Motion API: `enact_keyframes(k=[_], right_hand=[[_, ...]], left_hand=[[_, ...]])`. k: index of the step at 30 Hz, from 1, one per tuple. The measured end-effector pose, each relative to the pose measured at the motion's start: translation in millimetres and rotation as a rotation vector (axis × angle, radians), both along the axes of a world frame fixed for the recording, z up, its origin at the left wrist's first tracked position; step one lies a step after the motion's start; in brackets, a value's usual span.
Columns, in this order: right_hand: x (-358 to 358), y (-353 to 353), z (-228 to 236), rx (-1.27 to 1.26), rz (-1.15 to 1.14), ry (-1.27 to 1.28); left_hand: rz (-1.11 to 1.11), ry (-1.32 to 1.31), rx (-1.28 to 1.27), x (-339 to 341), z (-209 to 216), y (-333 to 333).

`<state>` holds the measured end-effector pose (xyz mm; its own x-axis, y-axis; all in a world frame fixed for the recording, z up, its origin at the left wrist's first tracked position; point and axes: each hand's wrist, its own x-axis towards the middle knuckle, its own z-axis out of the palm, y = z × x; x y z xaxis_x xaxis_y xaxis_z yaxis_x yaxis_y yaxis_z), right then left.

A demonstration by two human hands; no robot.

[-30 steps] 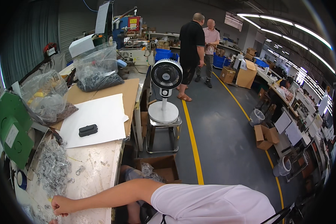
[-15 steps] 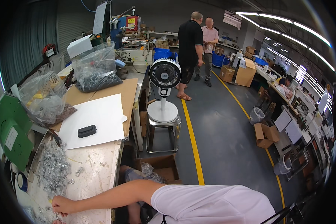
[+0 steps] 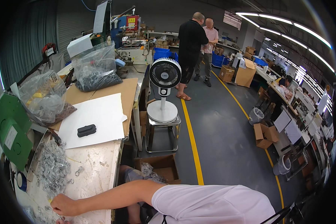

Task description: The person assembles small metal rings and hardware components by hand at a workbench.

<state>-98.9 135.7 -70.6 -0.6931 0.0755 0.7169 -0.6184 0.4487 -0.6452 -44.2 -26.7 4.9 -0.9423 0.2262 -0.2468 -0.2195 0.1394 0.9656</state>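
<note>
My right hand (image 3: 65, 205) is at the lower left over the worktable (image 3: 97, 168), its bare forearm reaching in from a white sleeve. Its fingers are curled closed, and anything between them is hidden. Just below it, a small part of my left hand (image 3: 62, 221) shows at the lower edge; its fingers are mostly cut off. Beside the hands lies a heap of small shiny metal pieces (image 3: 54, 164) that look like hooks or clasps with rings. One loose metal piece (image 3: 79, 171) lies apart, to the heap's right.
A black oblong case (image 3: 86, 130) rests on white paper (image 3: 108, 112). Behind are clear bags of dark parts (image 3: 97, 74); a green machine (image 3: 13, 130) stands left. A fan (image 3: 164, 76) stands on a metal stool, an open carton (image 3: 168, 171) below. Two people (image 3: 190, 44) stand in the aisle.
My right hand has shifted very slightly left and stays closed, and slightly more of my left hand shows. In the aisle, the person in black has turned and raised an arm toward the other.
</note>
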Motion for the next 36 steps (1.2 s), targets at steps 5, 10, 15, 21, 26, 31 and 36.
enact_keyframes(k=[5,10,15,21,26,31,36], right_hand=[[-8,4,4,-0.232,0.052,-0.072],[-9,1,3,-0.347,0.216,-0.141],[-5,10,3,-0.509,0.495,-0.433],[-11,7,5,-0.546,0.535,-0.455],[-12,-18,8,-0.679,0.573,-0.448],[-9,18,-5,-0.577,0.543,-0.702],[20,30,30,-0.567,0.531,-0.796]], left_hand=[[-0.052,-0.029,-0.019,4,4,6],[0.080,0.027,0.038,-7,-11,-9],[-0.084,0.112,-0.160,-28,-33,-31],[-0.101,0.195,-0.222,-10,-10,-17],[-0.092,0.187,-0.149,-16,-16,-36],[0.069,0.171,0.028,-7,-27,-2],[0.016,0.181,0.128,-6,-13,3]])
